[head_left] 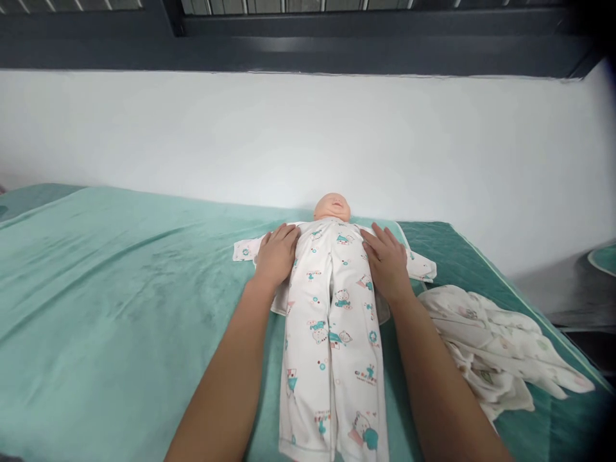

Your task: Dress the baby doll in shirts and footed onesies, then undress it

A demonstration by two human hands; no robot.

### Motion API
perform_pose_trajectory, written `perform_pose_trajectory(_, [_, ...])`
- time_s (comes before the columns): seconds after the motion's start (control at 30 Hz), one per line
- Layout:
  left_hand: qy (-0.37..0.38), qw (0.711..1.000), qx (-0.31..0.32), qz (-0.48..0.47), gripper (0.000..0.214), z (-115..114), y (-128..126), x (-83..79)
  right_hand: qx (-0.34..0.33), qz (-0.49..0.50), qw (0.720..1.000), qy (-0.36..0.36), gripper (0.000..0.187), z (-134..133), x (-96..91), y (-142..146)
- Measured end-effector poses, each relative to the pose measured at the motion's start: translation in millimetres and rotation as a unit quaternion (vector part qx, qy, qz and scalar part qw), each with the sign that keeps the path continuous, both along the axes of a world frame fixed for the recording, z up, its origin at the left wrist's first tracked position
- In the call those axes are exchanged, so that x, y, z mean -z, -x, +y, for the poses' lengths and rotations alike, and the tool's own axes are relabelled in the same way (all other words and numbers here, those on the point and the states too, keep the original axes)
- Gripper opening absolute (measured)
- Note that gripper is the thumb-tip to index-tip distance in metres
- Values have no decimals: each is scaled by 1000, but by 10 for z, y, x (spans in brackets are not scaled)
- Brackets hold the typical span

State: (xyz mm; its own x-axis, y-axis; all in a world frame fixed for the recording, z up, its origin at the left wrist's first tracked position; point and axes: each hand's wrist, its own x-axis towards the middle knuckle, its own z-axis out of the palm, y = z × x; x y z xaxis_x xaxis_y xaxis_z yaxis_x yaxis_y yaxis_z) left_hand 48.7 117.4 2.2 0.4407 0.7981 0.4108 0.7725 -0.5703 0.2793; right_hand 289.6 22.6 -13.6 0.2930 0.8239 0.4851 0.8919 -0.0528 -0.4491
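A baby doll (pixel 333 206) lies face up near the wall, its head showing above the clothes. White baby pants (pixel 315 321) printed with small bears are spread lengthwise over its body, legs toward me. Beneath them is a matching white shirt (pixel 419 265), its sleeves stretched out to both sides. My left hand (pixel 278 253) lies flat with fingers extended along the left edge of the pants, on the shirt. Across from it, my right hand (pixel 386 256) rests on the right edge, fingers spread. The doll's body and limbs are hidden under the cloth.
A crumpled white printed baby garment (pixel 495 346) lies to the right on the dark green quilted cover (pixel 436 237). A light green blanket (pixel 120 321) spreads across the left. Behind stands a white wall (pixel 240 141), with a dark frame (pixel 337 45) above it.
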Motion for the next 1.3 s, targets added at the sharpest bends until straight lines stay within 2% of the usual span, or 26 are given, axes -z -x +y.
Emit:
perform_pose_trajectory(0.1, [-8, 999, -29, 16, 43, 19, 15, 2, -15, -4, 999, 38, 43, 43, -2, -91])
perform_pose_trajectory(0.27, [-22, 996, -78, 32, 43, 89, 59, 49, -1, -49, 997, 62, 43, 73, 39, -432])
perform_pose_trajectory(0.4, [-11, 993, -112, 29, 46, 117, 103, 85, 23, -12, 998, 57, 42, 89, 75, -576])
perform_pose_trajectory(0.5, [0, 993, -118, 31, 47, 121, 106, 86, 19, -19, 999, 32, 42, 95, 109, -560])
perform_pose_trajectory(0.6, [1, 993, -118, 31, 47, 118, 83, 75, 18, -63, 997, -28, 39, 89, 125, -503])
perform_pose_trajectory(0.7, [2, 992, -119, 31, 47, 109, 58, 61, -38, -97, 992, -71, 40, 74, 116, -431])
perform_pose_trajectory(0.77, [4, 992, -119, 29, 47, 101, 50, 54, -86, -109, 989, -42, 46, 64, 112, -388])
perform_pose_trajectory(0.83, [4, 993, -117, 24, 48, 95, 55, 53, -98, -115, 988, 11, 50, 57, 114, -371])
perform_pose_trajectory(0.93, [10, 992, -129, 15, 49, 86, 89, 57, -62, -105, 990, 65, 50, 53, 113, -427])
perform_pose_trajectory(1.07, [32, 983, -178, 13, 50, 71, 157, 59, -2, -52, 993, 109, 48, 45, 106, -553])
perform_pose_trajectory(1.2, [42, 984, -174, 20, 50, 57, 179, 48, 18, -46, 994, 102, 47, 20, 130, -546])
perform_pose_trajectory(1.3, [44, 984, -173, 16, 48, 45, 168, 40, 4, -43, 998, 38, 44, -11, 60, -445])
